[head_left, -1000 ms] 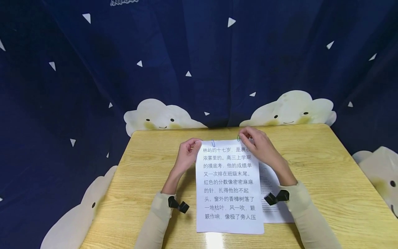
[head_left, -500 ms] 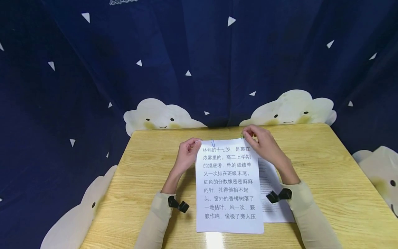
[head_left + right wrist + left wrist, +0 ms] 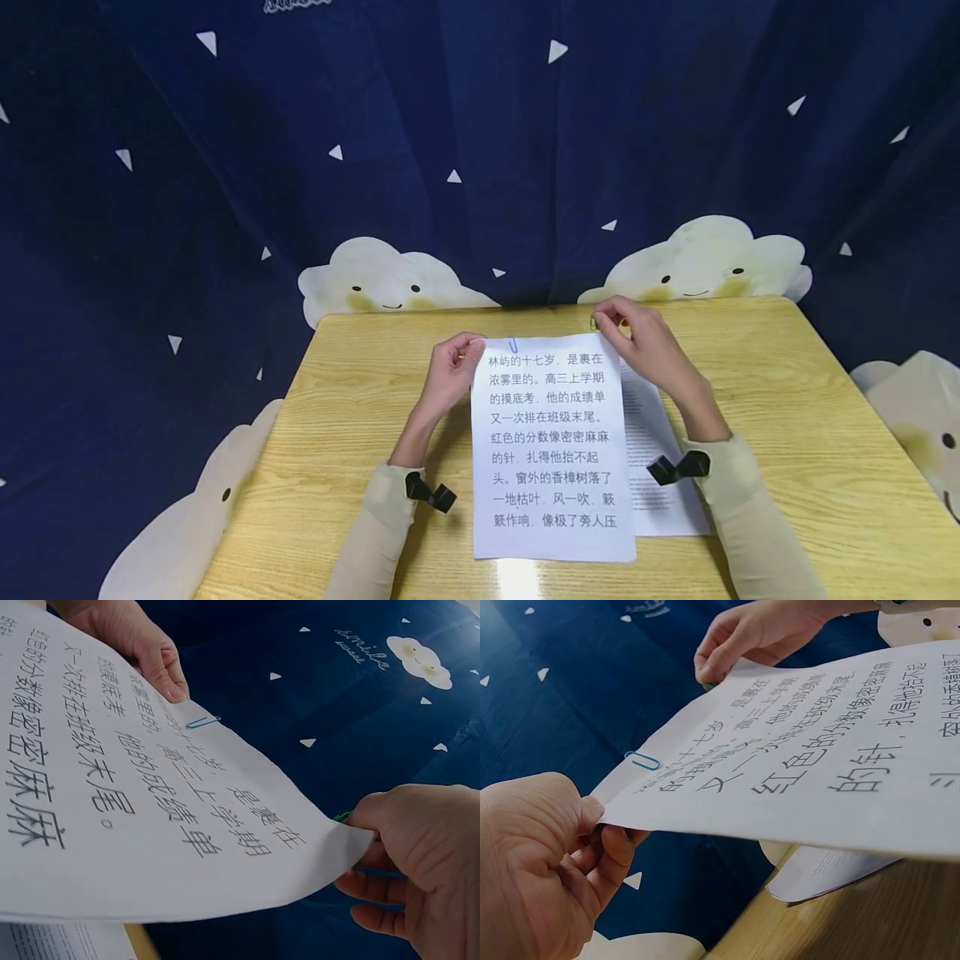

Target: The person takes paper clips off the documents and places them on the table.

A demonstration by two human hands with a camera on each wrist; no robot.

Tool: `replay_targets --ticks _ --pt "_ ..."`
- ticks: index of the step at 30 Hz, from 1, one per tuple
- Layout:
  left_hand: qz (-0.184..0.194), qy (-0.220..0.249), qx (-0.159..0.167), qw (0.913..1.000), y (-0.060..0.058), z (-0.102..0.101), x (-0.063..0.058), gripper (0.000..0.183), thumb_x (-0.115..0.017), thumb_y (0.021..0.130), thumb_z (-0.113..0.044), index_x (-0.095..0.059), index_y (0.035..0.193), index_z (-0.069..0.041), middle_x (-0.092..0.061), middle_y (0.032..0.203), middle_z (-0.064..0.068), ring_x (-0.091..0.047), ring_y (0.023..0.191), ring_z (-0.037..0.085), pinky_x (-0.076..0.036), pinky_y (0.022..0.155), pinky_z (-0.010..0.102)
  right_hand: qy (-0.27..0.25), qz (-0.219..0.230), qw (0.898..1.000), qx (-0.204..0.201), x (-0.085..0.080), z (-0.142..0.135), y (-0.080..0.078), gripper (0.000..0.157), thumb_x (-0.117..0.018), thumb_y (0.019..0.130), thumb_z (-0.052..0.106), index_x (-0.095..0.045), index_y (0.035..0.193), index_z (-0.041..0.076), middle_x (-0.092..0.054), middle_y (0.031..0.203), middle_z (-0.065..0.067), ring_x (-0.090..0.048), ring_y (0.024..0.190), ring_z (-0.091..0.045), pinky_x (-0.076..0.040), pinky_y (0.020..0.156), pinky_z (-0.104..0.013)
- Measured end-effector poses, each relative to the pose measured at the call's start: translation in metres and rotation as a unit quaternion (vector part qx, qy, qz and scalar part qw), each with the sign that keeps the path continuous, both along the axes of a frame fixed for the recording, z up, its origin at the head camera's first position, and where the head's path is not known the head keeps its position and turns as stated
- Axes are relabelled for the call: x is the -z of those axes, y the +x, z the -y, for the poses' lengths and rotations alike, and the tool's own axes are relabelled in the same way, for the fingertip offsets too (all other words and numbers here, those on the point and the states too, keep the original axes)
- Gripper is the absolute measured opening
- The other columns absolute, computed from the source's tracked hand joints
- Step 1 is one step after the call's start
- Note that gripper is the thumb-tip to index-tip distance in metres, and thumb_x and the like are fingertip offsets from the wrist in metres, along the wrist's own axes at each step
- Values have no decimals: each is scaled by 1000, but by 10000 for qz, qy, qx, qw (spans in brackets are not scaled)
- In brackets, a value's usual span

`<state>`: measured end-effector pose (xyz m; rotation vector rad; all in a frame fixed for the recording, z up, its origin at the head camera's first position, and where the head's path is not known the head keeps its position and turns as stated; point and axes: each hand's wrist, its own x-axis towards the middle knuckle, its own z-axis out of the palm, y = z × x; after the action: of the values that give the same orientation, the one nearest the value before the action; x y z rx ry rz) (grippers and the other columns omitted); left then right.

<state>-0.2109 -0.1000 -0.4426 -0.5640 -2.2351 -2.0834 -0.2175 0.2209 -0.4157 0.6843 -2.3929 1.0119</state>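
Note:
A printed white sheet [image 3: 551,450] with large Chinese characters is held up in front of me. My left hand [image 3: 452,367] pinches its top left corner between thumb and fingers. A blue paper clip [image 3: 643,760] sits on the top edge, close to that hand. Over by the top right corner, my right hand [image 3: 637,342] pinches a green paper clip [image 3: 593,322]. In the head view this clip stands just above the sheet's edge. The right wrist view shows only a bit of the green clip, mostly hidden by the thumb, with the paper's corner right at the fingers.
A second printed page [image 3: 663,492] in small type lies on the wooden table [image 3: 795,433], partly covered by the held sheet and right forearm. Behind the table hangs a dark blue curtain [image 3: 480,108] with white triangles and clouds.
My right hand has moved right and slightly up along the sheet's top edge, carrying the green paper clip from over the edge to just above it. The left hand stays still.

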Motion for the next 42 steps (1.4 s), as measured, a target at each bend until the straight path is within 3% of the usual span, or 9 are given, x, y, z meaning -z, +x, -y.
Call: replay_targets --ticks 27,35,42 --pt "28 -8 -61 10000 -3 1 3 24 -53 109 -4 -67 114 15 -74 96 29 -70 66 14 -54 57 22 96 213 9995 191 -2 -32 -6 11 -62 105 7 -71 106 1 -70 88 -6 -56 77 -17 -46 79 -34" --pt "140 -88 -140 9998 -18 4 24 25 -52 109 -5 -68 116 13 -73 97 30 -70 65 16 -54 56 22 197 463 9981 362 -2 -44 -8 16 -57 109 12 -68 107 1 -69 92 -11 -56 84 -20 -44 79 -29" --pt "-12 -41 -102 9999 -20 5 29 28 -55 110 -13 -69 118 10 -74 101 30 -71 67 15 -55 57 23 273 565 9968 497 0 -54 -10 19 -55 110 16 -67 109 1 -69 94 -12 -56 84 -22 -44 78 -29"
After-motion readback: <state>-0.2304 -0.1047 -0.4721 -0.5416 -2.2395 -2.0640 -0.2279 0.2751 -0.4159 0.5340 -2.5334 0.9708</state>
